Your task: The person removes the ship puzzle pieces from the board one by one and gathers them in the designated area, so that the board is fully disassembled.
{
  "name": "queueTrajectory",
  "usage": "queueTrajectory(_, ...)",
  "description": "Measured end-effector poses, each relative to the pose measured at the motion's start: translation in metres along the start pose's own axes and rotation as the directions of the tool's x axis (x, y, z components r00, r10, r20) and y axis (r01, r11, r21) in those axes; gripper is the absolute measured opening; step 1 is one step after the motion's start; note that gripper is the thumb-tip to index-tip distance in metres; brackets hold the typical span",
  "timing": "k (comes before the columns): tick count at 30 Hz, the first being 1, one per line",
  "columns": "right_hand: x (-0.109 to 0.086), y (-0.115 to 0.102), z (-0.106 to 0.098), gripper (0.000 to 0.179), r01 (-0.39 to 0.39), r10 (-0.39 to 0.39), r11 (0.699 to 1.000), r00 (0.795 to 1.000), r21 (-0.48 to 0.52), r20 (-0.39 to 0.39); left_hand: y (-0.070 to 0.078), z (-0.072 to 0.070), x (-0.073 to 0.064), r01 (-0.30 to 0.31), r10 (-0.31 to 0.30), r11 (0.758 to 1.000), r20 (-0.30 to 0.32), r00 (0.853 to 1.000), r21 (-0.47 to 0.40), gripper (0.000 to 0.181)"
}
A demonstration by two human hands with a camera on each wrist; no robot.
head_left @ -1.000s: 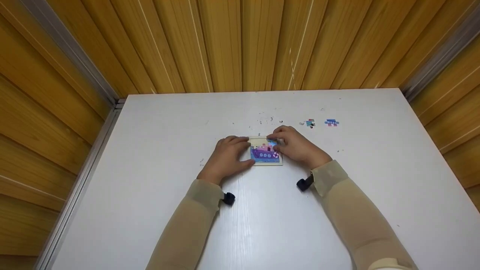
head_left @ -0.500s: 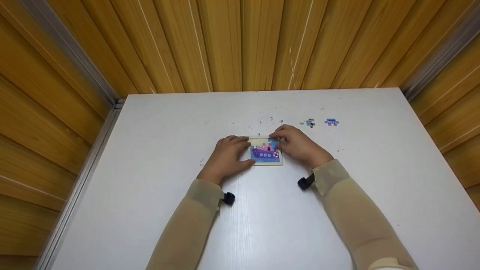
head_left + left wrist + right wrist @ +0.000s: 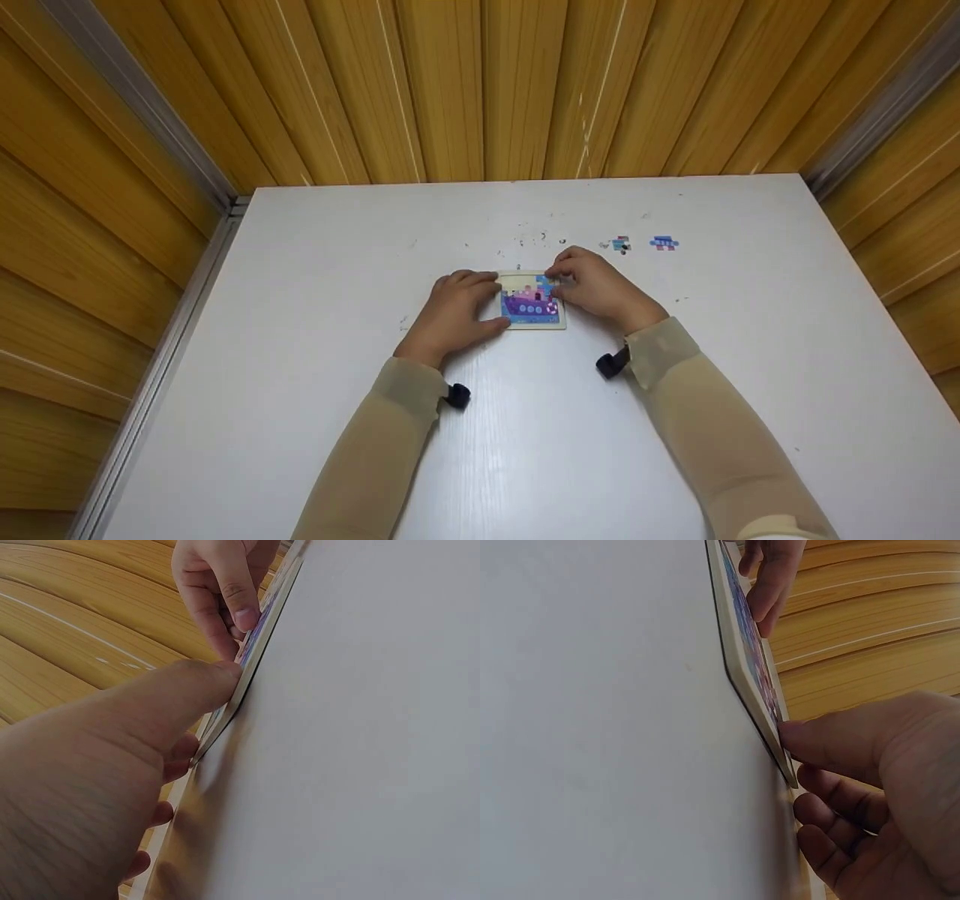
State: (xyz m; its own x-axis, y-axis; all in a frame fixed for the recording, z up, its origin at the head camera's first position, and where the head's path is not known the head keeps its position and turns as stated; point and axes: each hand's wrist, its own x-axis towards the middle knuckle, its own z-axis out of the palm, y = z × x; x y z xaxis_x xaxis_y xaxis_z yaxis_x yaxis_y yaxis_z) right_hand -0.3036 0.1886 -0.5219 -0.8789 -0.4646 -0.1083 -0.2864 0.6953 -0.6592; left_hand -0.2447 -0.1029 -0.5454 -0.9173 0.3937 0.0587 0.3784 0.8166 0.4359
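A small jigsaw puzzle board [image 3: 531, 324] with a pale raised rim lies flat on the white table. Its picture shows a purple and pink boat on blue; the upper left part is bare cream backing. My left hand [image 3: 455, 315] holds the board's left side, thumb at the lower left corner and fingers at the upper left. At the upper right, my right hand [image 3: 596, 291] has its thumb on the picture and its index finger by the top corner. In the right wrist view, the right thumb [image 3: 810, 739] touches the board's edge; its other fingers curl beyond it.
Two loose clusters of puzzle pieces, one multicoloured [image 3: 621, 244] and one blue and pink [image 3: 664, 243], lie at the back right of the table [image 3: 337, 247]. Small dark specks dot the surface behind the board. Wood-patterned walls [image 3: 517, 90] rise behind and at both sides.
My right hand has shifted slightly right and away, showing more of the blue pieces in the board's upper right corner. The left hand keeps its place.
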Motion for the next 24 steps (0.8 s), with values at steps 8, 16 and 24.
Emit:
queueTrajectory(8,0.0005,0.0018,-0.0002,0.033,0.011,-0.011,1.000,1.000,0.010,0.002,0.0000,-0.0004,0.0005,0.003,-0.003,1.000,0.008,1.000,0.008,0.070)
queueTrajectory(16,0.0008,0.0044,0.0010,0.027,0.028,-0.028,0.999,1.000,0.031,-0.002,0.0014,-0.0007,0.0002,0.008,-0.008,1.000,0.016,1.000,0.009,0.071)
queueTrajectory(24,0.0015,0.0054,0.0016,0.026,0.040,-0.038,0.997,0.999,0.060,-0.024,0.0003,-0.0002,0.0012,-0.001,0.001,1.000,0.018,1.000,0.011,0.071)
